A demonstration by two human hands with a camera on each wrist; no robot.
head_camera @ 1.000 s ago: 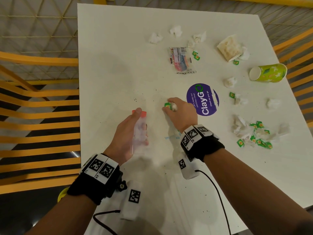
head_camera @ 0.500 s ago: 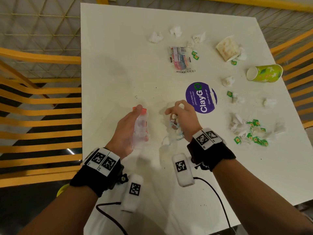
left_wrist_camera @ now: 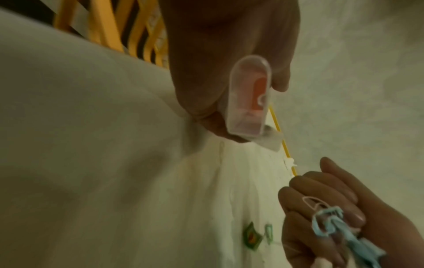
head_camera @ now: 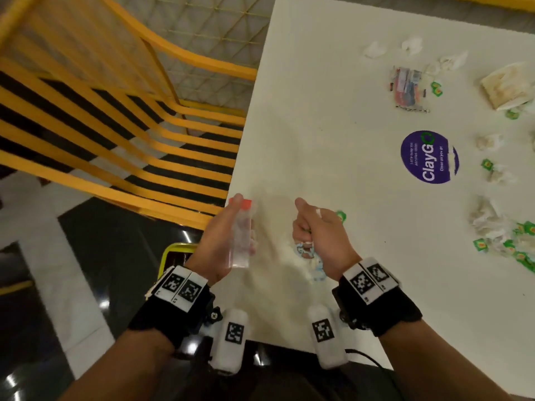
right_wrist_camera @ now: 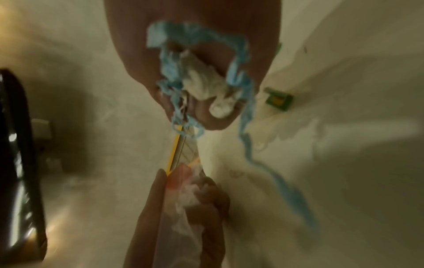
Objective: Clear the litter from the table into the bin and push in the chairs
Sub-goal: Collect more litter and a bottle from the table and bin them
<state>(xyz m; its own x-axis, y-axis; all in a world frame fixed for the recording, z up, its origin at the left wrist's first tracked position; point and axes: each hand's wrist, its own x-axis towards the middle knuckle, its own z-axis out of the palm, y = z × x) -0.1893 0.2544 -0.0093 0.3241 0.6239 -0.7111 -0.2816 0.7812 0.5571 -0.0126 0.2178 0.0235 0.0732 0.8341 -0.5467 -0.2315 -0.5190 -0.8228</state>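
My left hand (head_camera: 225, 238) grips a clear plastic container (head_camera: 241, 235) with a red cap, held over the white table's (head_camera: 318, 125) near left edge. The container (left_wrist_camera: 250, 101) fills the left wrist view, and the right wrist view shows it (right_wrist_camera: 181, 208) too. My right hand (head_camera: 318, 227) is closed round a crumpled blue-and-white wad of litter (head_camera: 307, 256), whose blue string hangs loose (right_wrist_camera: 247, 145). A green wrapper (head_camera: 341, 216) lies on the table just beyond that hand. More litter lies further right: tissues (head_camera: 486, 218), green wrappers (head_camera: 518, 247) and a snack packet (head_camera: 406, 88).
A yellow slatted chair (head_camera: 144, 134) stands left of the table. A yellow-rimmed dark object (head_camera: 173, 251) sits low by the table's near left corner. A purple round sticker (head_camera: 428, 157) is on the tabletop, and a stained brown napkin (head_camera: 506, 85) lies at the far right.
My right hand has lifted the blue-and-white wad off the table. Both hands have drawn back toward the table's near left edge, and the head view has swung left.
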